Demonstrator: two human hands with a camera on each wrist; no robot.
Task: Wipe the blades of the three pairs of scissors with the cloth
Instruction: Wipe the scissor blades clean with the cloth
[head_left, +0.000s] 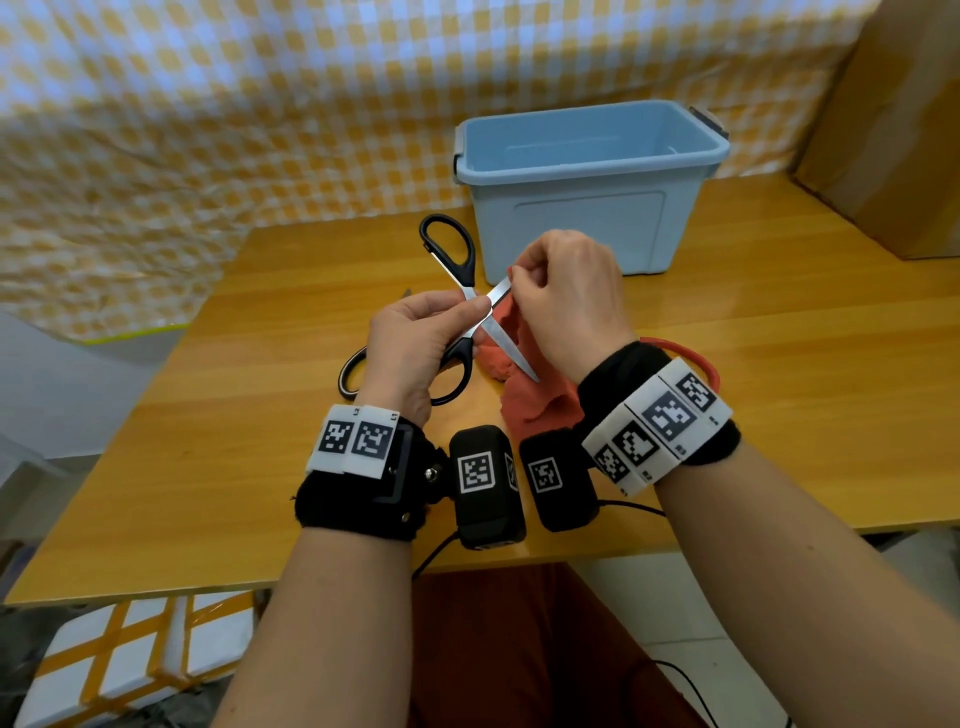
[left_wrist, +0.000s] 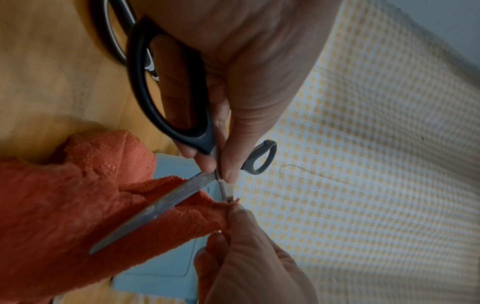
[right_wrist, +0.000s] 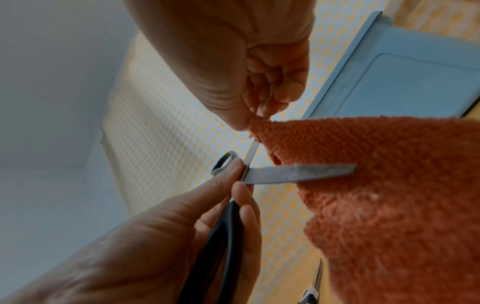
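head view, fuzzy orange cloth (head_left: 540, 400), steel scissors (head_left: 483, 317)

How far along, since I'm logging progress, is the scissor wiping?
Done: nothing visibly finished. In hand: the left hand holds the black scissors while the right hand pinches the cloth round one blade. Left: the bare blade, the pair by the left hand, and perhaps the red loop behind the right wrist.

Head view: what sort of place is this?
Probably a makeshift indoor work corner: a wooden table against a checked yellow cloth backdrop, with a blue plastic bin and a cardboard box.
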